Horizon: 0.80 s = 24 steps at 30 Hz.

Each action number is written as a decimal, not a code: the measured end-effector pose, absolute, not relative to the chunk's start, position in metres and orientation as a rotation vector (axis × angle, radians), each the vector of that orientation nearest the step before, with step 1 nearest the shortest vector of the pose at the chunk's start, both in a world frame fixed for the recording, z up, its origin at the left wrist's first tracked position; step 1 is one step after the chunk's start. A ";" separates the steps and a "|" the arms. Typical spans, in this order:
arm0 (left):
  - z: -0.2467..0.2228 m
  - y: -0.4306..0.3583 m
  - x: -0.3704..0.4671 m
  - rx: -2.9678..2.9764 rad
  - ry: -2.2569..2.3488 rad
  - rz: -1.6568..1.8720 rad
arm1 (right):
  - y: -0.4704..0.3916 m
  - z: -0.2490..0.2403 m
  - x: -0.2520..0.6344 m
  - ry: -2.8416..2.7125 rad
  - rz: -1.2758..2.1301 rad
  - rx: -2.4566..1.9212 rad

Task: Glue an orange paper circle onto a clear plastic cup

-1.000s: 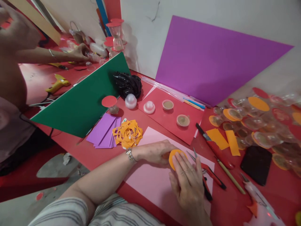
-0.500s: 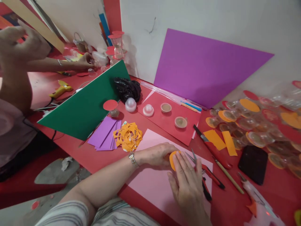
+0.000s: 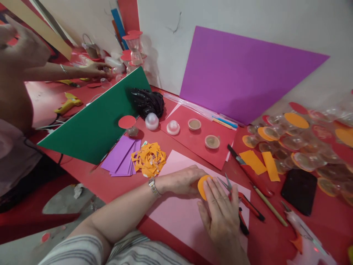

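Above the pink sheet (image 3: pixel 176 198), my left hand (image 3: pixel 183 180) is closed at the edge of an orange paper disc (image 3: pixel 203 187), its fingertips mostly hidden. Whatever lies beneath the disc is out of sight. My right hand (image 3: pixel 220 209) rests flat across the disc's face, fingers stretched out and thumb apart. Just beyond it, scissors (image 3: pixel 242 197) with red and black handles lie with parted blades. Orange paper offcuts (image 3: pixel 150 160) are heaped left of the sheet, beside purple paper strips (image 3: pixel 121 156).
Sand-filled cups (image 3: pixel 194 124) stand on red card near a clear plastic dome (image 3: pixel 151 121). A cutter knife (image 3: pixel 245 165), a phone (image 3: pixel 299 191) and a glue gun (image 3: pixel 303 232) lie right, below stacked plastic hourglasses (image 3: pixel 300 143). Past the green board (image 3: pixel 104 121), a co-worker's hand (image 3: pixel 96 70) touches plastic pieces.
The view has shifted slightly. My hands keep the same hold on the orange disc. The co-worker's reaching hand has opened out over the plastic pieces.
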State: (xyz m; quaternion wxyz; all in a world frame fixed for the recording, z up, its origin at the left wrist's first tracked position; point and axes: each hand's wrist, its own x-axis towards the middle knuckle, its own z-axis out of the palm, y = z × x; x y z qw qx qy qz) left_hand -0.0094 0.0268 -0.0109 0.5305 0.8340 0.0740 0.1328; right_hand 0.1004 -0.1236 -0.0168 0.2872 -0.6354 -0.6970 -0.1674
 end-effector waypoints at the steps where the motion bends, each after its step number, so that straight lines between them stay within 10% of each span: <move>1: -0.010 0.027 -0.010 1.999 0.187 0.318 | -0.123 -0.016 0.100 -1.864 -0.438 -1.702; 24: -0.009 0.026 -0.011 1.961 0.171 0.357 | -0.122 -0.013 0.091 -1.829 -0.422 -1.685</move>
